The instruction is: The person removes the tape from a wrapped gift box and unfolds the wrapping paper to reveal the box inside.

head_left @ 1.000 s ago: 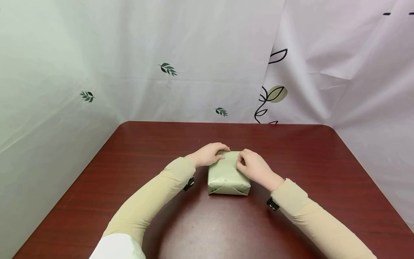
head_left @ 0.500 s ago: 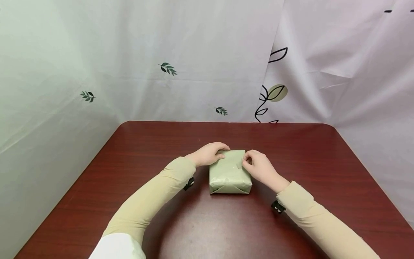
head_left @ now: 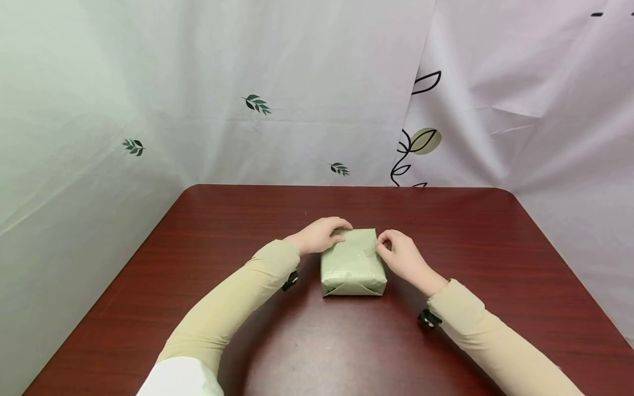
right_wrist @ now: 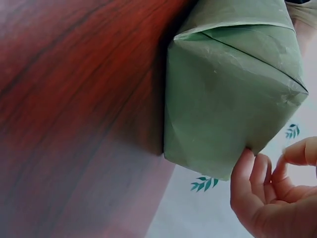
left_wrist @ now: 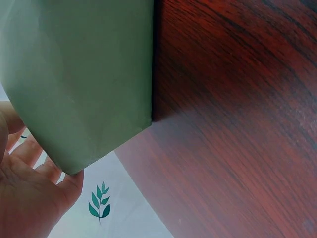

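A package wrapped in pale green paper [head_left: 351,264] lies on the table, its folded end flap facing me. My left hand [head_left: 317,235] holds its far left corner, thumb on the top face and fingers over the back edge; the left wrist view shows those fingers [left_wrist: 69,188] at the corner. At the package's right edge, my right hand [head_left: 400,257] pinches with thumb and index finger the end of a small clear strip of tape [head_left: 371,252] on the top face. Its other fingers [right_wrist: 242,171] touch the package's side in the right wrist view.
The dark red wood-grain table [head_left: 238,220] has rounded far corners. White fabric sheets [head_left: 198,82] with leaf prints hang behind it and along both sides. Each forearm wears a beige sleeve [head_left: 460,308] with a black wrist camera [head_left: 428,319] underneath.
My right hand has moved a little to the right, from over the top face to the right edge, and the clear strip has come into view. The left hand stays put.
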`<state>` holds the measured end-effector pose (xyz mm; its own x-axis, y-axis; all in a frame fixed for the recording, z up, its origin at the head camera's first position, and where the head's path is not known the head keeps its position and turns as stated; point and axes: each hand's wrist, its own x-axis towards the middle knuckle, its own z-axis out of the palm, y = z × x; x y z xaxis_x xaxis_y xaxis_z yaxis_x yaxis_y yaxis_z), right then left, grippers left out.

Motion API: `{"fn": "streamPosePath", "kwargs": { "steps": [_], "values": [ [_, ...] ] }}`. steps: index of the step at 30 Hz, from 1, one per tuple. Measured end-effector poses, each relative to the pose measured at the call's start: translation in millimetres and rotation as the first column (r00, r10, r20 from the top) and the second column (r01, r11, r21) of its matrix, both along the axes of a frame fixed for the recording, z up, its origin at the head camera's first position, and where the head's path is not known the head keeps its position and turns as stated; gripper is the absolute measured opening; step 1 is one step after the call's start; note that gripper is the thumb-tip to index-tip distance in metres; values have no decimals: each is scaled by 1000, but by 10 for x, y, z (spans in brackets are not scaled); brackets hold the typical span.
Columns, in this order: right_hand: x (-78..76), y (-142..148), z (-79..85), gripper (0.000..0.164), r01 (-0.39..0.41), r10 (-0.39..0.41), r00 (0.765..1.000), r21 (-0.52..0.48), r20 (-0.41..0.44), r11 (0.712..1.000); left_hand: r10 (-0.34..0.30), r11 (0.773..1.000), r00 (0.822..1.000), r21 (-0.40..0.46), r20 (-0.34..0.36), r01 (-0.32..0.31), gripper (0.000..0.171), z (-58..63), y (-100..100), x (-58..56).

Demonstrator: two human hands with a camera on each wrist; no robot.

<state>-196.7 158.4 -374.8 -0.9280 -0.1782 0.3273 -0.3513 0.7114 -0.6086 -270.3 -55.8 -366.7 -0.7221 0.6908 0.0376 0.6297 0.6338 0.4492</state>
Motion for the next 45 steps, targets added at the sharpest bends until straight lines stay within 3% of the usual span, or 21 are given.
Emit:
{"fn": "streamPosePath", "kwargs": {
  "steps": [4, 9, 18, 24, 28, 35, 42, 45],
  "values": [
    [-16, 58, 4, 9, 10, -2, 993, -72, 119, 997, -6, 1000, 1000, -3, -6, 6, 30, 5, -3, 2],
    [-24, 125, -11, 11, -13, 75, 959, -224, 273, 974, -6, 1000, 1000, -8, -12, 6, 30, 16, -9, 10],
    [-4, 190, -43, 14, -7, 119, 935, -319, 335, 948, 1, 1000, 1000, -2, -4, -1, 30, 3, -5, 16],
    [-25, 268, -77, 15, -14, 226, 881, -454, 415, 891, 6, 1000, 1000, -1, 0, -6, 31, -11, -5, 8],
    [-45, 315, -107, 15, -17, 248, 853, -450, 459, 893, 3, 1000, 1000, -1, -7, -3, 30, -10, -6, 4],
    [-61, 349, -92, 12, 53, 157, 858, -387, 489, 921, -1, 1000, 1000, -2, -3, 1, 31, 12, 4, 16],
    [-88, 422, -93, 18, 53, 180, 843, -411, 507, 910, 1, 1000, 1000, -1, 13, -1, 31, 22, 6, 18],
    [-73, 441, -79, 17, 39, 168, 865, -397, 472, 917, -4, 1000, 1000, -10, 20, 4, 31, 25, -8, 9]
  ]
}}
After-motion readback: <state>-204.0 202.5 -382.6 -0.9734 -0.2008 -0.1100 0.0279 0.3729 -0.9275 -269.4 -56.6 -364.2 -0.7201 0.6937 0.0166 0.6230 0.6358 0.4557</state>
